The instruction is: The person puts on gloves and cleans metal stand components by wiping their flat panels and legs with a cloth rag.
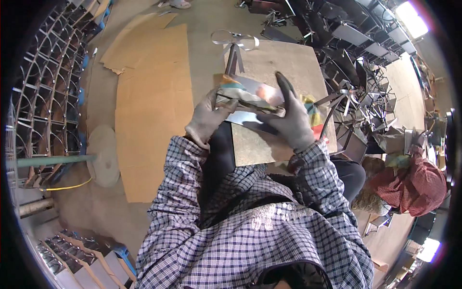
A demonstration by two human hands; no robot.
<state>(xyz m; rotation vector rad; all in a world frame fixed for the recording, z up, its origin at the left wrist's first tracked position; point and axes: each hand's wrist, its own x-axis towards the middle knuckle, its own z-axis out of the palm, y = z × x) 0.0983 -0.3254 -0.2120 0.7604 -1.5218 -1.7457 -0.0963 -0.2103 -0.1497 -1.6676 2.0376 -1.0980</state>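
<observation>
Both my hands wear grey gloves and are over a shiny metal plate [251,119] in front of me. My left hand [208,117] is closed on the left end of a bunched, multicoloured cloth [245,98], thumb on top. At the cloth's other end is my right hand [293,118], its index finger stretched up and its thumb apart; whether it touches the cloth is unclear. Beyond the plate rises a dark metal post with looped metal strips [236,41]. More curved metal strips [344,98] stand to the right, beside a yellow, green and red cloth [312,115].
A worn board [274,58] lies under the work. Flat cardboard [153,111] covers floor at left, near stacked metal frames [45,91]. Dark metal parts [356,36] crowd the far right. Another person in a red sleeve [409,185] works close on my right.
</observation>
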